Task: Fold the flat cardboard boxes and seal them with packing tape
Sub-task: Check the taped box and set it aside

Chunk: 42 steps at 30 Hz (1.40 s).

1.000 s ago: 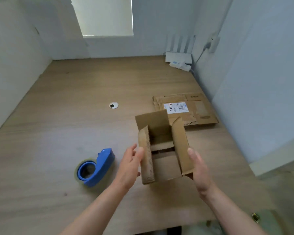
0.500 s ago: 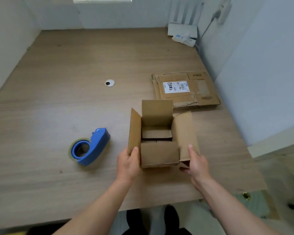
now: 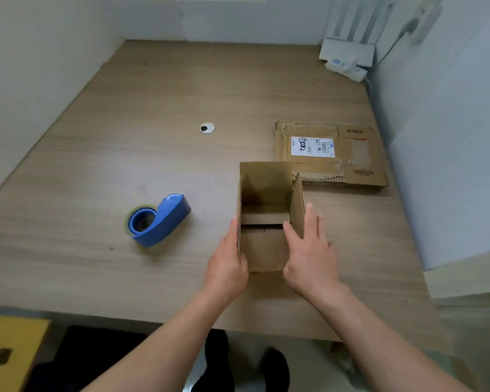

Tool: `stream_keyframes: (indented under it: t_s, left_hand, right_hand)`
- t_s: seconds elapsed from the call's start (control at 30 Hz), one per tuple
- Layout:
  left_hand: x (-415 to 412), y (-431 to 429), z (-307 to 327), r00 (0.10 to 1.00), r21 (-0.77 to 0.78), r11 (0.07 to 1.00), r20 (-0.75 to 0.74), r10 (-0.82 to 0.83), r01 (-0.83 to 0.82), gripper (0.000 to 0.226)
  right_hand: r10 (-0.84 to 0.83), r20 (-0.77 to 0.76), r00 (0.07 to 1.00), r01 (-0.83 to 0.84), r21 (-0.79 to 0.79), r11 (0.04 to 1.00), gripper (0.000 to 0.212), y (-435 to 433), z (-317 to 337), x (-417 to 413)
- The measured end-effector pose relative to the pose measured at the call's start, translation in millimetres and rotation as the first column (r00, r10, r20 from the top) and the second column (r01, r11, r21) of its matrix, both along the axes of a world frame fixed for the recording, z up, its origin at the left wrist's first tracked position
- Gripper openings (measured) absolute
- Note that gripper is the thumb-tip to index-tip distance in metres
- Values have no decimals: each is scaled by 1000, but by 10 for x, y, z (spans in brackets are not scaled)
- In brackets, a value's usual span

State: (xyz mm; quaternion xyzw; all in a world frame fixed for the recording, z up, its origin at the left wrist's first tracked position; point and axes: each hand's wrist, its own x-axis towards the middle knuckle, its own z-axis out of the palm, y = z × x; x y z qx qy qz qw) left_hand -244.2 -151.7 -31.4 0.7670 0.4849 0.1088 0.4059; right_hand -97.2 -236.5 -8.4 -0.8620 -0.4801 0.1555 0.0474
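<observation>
Two hands are flanking the open cardboard box standing on the counter. The right hand is pinching its right wall, thumb inside. The left hand is lying against the left wall, fingers hidden, so I cannot tell its grip.

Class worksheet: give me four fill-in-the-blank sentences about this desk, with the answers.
The tape dispenser is ____ in colour.
It lies to the ____ of the box.
The box's top is ____.
The label on the flat cardboard is ____.
Answers: blue; left; open; white.
</observation>
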Motion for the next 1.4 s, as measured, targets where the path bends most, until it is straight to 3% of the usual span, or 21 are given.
stream_keyframes:
  t_s: [0.07, 0.17, 0.23, 0.4, 0.47, 0.53, 0.6, 0.7, 0.8, 0.93, 1.13, 1.23, 1.4]
  left_hand:
    - [20, -33, 41, 997, -69, 997, 62, 44, -39, 79]
    - [5, -3, 55, 972, -253, 958, 151, 179, -137, 64]
    - [-20, 43, 55, 950, -331, 924, 177, 258, -190, 59]
    - [31, 38, 131, 971, -311, 939, 135, 199, -149, 54]
    - [43, 50, 138, 977, -310, 939, 103, 189, -149, 58]
    - [52, 60, 148, 982, -337, 931, 78, 175, -139, 64]
    - [67, 58, 163, 984, -378, 918, 72, 161, -122, 73]
    - [73, 54, 104, 989, -411, 909, 91, 116, -69, 86]
    - [38, 45, 56, 992, -432, 902, 114, 52, 2, 95]
    - [32, 42, 86, 994, -378, 920, 70, -84, 104, 97]
    - [71, 195, 176, 896, -149, 922, -224, -383, 357, 97]
    - [115, 238, 233, 854, -100, 887, -238, -462, 452, 101]
    - [122, 152, 126, 903, -78, 919, -171, -395, 387, 106]
  right_hand:
    - [-4, -29, 1000, 4, -4, 1000, 59, 25, 87, 58]
    - [-61, -296, 953, 98, 111, 989, 29, 17, 79, 175]
    - [-8, -430, 903, 93, 178, 980, 20, -73, 35, 236]
    - [279, -390, 878, -112, 399, 910, 14, -358, -91, 297]
    - [324, -372, 870, -150, 427, 892, 41, -460, -159, 288]
    - [260, -412, 874, -49, 457, 888, 70, -542, -231, 244]
    - [138, -583, 800, 188, 463, 866, 77, -600, -260, 163]
    - [-22, -779, 627, 511, 390, 766, 62, -604, -301, 42]
    - [-142, -804, 578, 626, 325, 709, 41, -536, -259, -15]
    - [-209, -713, 669, 540, 272, 797, 63, -447, -226, -86]
    - [-167, -508, 845, 287, 167, 943, 76, -328, -135, 15]
    - [-92, -401, 911, 134, 77, 988, 84, -279, -53, 33]
    - [-98, -371, 924, 145, 100, 984, 83, -225, -69, -40]
